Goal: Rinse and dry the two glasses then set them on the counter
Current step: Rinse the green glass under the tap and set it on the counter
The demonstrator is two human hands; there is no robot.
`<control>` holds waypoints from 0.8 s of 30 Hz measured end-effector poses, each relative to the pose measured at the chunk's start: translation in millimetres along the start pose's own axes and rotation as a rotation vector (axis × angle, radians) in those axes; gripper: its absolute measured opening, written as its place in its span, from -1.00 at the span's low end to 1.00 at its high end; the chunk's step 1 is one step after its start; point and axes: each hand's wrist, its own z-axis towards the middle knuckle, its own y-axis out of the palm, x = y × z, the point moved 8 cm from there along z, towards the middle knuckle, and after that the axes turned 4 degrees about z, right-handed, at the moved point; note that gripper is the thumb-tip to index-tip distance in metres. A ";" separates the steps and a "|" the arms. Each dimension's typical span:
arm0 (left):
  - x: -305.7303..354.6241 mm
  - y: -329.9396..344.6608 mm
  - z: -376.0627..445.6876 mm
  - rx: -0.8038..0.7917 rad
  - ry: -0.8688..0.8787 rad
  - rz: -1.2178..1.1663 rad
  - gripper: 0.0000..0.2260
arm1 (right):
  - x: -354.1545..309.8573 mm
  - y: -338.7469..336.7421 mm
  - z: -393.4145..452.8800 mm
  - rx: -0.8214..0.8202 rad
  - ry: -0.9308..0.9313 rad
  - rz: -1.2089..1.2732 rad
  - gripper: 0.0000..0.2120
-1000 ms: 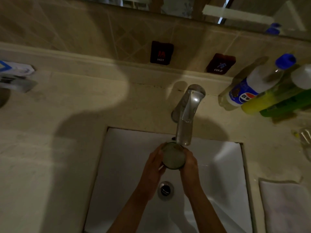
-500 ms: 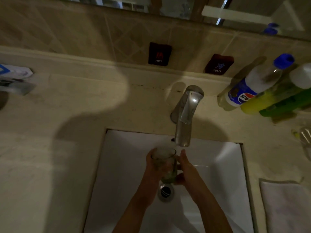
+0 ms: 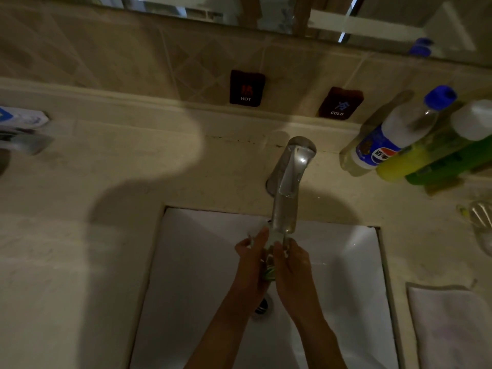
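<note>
Low in the middle of the frame, your left hand (image 3: 250, 262) and right hand (image 3: 291, 265) clasp a glass (image 3: 269, 258) between them, fingers wrapped on its sides, just under the spout of the faucet (image 3: 288, 187) and over the white sink (image 3: 191, 275). The glass is mostly hidden and blurred. A second glass (image 3: 483, 225) sits at the right edge on the counter (image 3: 80, 235), above a white towel (image 3: 452, 328).

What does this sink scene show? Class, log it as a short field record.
place: sink set in a counter
glass: glass held under the tap
left hand: left hand grips the glass
right hand: right hand on the glass
cloth: white cloth on the counter, right
bottles: bottles at back right
labels: HOT, COLD
</note>
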 end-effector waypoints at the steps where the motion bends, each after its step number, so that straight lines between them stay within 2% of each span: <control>1: 1.8 2.1 -0.8 0.001 0.000 0.005 -0.09 | -1.6 3.1 0.5 -0.008 0.012 0.010 -0.45; 3: 8.3 3.0 -5.2 0.020 0.008 0.040 -0.26 | -4.3 5.7 1.9 -0.015 0.034 -0.002 -0.57; 5: 16.5 8.9 -7.2 -0.044 0.041 0.057 -0.48 | -9.3 5.0 5.1 -0.011 0.050 -0.028 -0.53; 7: 18.6 10.8 -7.1 -0.106 0.028 0.052 -0.52 | -12.6 4.6 11.2 -0.006 0.116 -0.005 -0.53; 12: 22.5 -0.5 -9.3 0.016 -0.019 0.007 -0.19 | -0.2 12.0 28.1 -0.041 0.257 0.258 -0.59; 16: 18.6 -4.2 -9.7 0.022 0.009 0.018 -0.24 | 19.1 17.1 29.5 -0.018 0.295 0.408 -0.63; 18: 18.0 -6.0 -9.4 -0.006 0.053 0.053 -0.30 | 18.7 16.1 25.7 0.012 0.274 0.457 -0.64; 21: 15.1 -2.0 -14.5 -0.060 0.022 0.096 -0.36 | 9.7 16.6 16.5 0.036 0.185 0.443 -0.66; 24: 17.9 -5.3 -13.4 -0.036 0.076 0.089 -0.19 | -10.4 16.1 3.9 0.019 0.025 0.356 -0.71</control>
